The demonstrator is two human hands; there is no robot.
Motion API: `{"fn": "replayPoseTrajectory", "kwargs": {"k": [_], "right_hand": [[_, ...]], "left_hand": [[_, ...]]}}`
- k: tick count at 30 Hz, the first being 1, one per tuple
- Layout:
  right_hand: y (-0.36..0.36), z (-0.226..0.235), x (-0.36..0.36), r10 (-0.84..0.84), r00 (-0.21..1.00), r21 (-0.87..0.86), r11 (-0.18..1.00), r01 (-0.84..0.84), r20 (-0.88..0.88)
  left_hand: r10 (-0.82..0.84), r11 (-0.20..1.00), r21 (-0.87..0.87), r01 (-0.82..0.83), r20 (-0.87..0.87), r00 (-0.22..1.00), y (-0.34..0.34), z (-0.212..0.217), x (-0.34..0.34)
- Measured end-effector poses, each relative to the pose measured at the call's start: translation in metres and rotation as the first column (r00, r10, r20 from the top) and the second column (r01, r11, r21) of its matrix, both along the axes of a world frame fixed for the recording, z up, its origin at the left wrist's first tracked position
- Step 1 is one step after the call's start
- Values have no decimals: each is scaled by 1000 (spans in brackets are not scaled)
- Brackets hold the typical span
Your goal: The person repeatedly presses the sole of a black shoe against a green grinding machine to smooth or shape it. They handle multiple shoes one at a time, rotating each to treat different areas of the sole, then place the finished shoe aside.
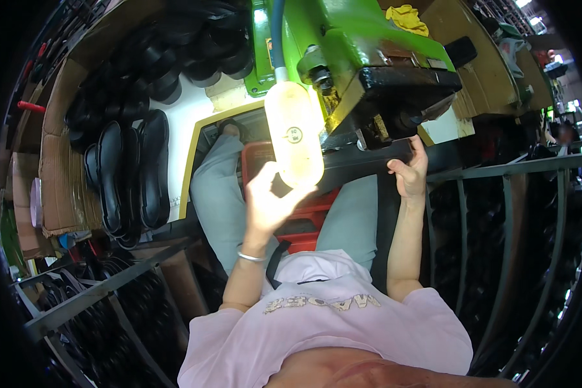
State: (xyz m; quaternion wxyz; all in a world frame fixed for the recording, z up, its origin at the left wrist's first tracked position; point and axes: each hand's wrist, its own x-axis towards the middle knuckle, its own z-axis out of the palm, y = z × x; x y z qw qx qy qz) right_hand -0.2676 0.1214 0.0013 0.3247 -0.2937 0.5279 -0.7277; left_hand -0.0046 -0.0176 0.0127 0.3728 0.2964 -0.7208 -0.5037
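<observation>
My left hand is raised under a bright oval lamp. Its thumb and a finger curve round in a closed grip, and the lamp hides their tips and whatever lies between them. Below the front of a green machine, my right hand has its thumb and fingers bent against a dark edge. What it grips blends into the black surface there, so I cannot make it out. The machine's black head overhangs the space between both hands.
Black shoe soles stand at the left beside a cardboard box. More black footwear parts are heaped behind them. Metal racks flank me on both sides. A red stool is under me, and a yellow cloth lies on the machine.
</observation>
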Motion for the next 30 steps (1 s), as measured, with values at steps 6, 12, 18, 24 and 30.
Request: {"fn": "replayPoseTrajectory", "kwargs": {"k": [6,12,18,24,30], "right_hand": [[-2,27,-16,-111,987,54,992,118,-114],[-13,43,-15,-27,981,144,988,56,-193],[-21,51,9,32,973,169,986,7,-228],[-32,49,31,64,974,109,993,-41,-218],[-37,39,55,55,934,10,998,-55,-353]], "left_hand": [[122,953,-284,-109,28,992,4,9,-41],[-9,997,74,17,-113,994,-4,-4,-28],[17,942,326,76,-272,962,-7,-20,-7],[42,960,279,21,-219,975,-11,-13,15],[27,990,-143,-2,174,984,-16,15,24]]}}
